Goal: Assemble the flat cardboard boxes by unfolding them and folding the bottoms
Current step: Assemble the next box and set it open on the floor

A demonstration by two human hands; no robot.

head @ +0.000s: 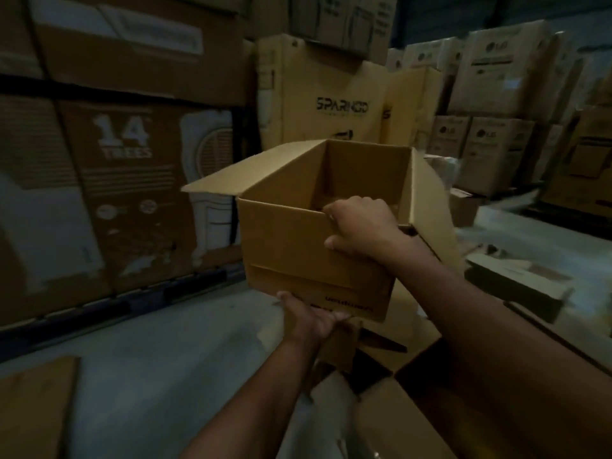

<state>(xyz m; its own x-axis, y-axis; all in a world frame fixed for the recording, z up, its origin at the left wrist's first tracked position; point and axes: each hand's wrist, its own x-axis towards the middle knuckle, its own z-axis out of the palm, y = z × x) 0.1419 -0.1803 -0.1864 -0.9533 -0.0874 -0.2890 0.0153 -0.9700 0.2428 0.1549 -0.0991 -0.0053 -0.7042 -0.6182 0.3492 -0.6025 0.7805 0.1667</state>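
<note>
Above a grey concrete floor (172,339) among stacked cartons (331,104), both hands hold an opened box (298,240).

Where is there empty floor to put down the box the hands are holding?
The box is held by the left hand and right hand. Bare floor lies on the left, between the big stacked cartons and the flat cardboard sheet. Below and to the right it is crowded with loose cardboard pieces.
</note>
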